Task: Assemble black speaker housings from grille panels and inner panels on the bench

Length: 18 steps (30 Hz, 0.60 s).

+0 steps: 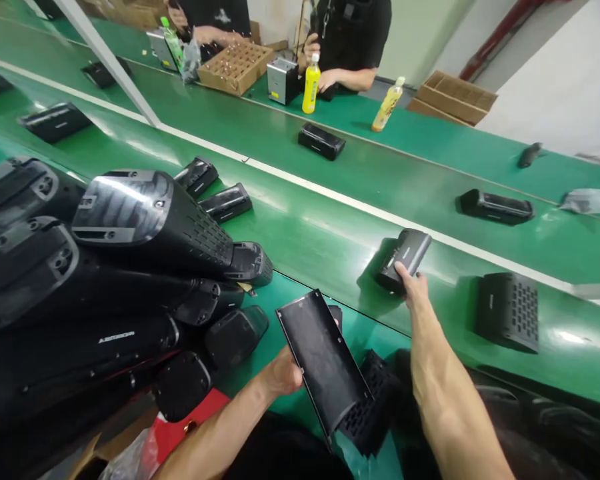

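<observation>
At green belt bench (300,220), L hand (280,375) gripped flat black plastic panel (324,360), its fingers mostly hidden behind it. R hand (414,288) had fingers (404,270) closed narrow on small black housing (405,257), which lay on belt. Just right sat 1 grille-faced black housing (507,312). Left of hands, approx 4 big black housings (150,227) were piled w/ smaller pcs; exact no. could not be told. Only 2 pcs were in hands, many others lay unhandled. Far belt carried approx 4 loose black pcs (321,141). Across bench, 2 co-workers (350,33) sat near 2 silver boxes (283,80), 1 cardboard grid tray (235,67), 3 bottles (311,83).
</observation>
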Available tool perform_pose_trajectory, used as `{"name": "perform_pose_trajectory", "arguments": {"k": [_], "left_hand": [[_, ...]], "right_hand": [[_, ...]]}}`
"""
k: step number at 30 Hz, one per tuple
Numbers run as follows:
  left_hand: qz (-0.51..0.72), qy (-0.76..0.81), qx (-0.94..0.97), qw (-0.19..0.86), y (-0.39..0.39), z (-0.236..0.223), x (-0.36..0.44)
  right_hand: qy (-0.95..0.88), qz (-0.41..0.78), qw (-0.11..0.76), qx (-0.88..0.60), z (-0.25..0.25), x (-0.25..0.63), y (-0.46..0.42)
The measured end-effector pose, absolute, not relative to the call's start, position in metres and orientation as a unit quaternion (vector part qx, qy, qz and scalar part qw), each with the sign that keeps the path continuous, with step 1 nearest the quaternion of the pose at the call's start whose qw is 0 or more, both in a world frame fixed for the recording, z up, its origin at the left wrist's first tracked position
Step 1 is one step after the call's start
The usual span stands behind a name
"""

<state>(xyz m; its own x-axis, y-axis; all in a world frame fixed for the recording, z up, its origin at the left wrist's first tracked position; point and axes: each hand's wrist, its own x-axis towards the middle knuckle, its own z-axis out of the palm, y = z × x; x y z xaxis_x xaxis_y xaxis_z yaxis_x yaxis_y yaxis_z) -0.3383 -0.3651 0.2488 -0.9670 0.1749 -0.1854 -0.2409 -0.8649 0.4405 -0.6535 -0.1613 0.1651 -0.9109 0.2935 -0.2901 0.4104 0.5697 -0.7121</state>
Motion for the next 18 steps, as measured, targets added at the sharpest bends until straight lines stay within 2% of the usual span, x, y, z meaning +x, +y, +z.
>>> {"name": "perform_pose_trajectory", "arguments": {"k": [3,6,11,15,18], "left_hand": [[0.972,0.208,-0.065,0.083,-0.366,0.252,-0.346],[0.972,0.204,-0.041,0.112,-0.369,0.258,-0.347],[0.971,0.213,-0.034,0.100,-0.376,0.254,-0.333],[0.972,0.224,-0.034,0.058,-0.368,0.252,-0.321],[0.976,0.213,-0.016,0.051,-0.356,0.260,-0.314]], "right_hand": [[0.868,-0.450,0.094,0.189,0.169,-0.666,-0.183],[0.846,-0.493,0.106,0.173,0.191,-0.656,-0.202],[0.762,-0.624,0.160,0.064,0.269,-0.556,-0.189],[0.804,-0.556,0.209,-0.015,0.340,-0.448,-0.161],[0.861,-0.461,0.195,-0.089,0.371,-0.390,-0.156]]}}
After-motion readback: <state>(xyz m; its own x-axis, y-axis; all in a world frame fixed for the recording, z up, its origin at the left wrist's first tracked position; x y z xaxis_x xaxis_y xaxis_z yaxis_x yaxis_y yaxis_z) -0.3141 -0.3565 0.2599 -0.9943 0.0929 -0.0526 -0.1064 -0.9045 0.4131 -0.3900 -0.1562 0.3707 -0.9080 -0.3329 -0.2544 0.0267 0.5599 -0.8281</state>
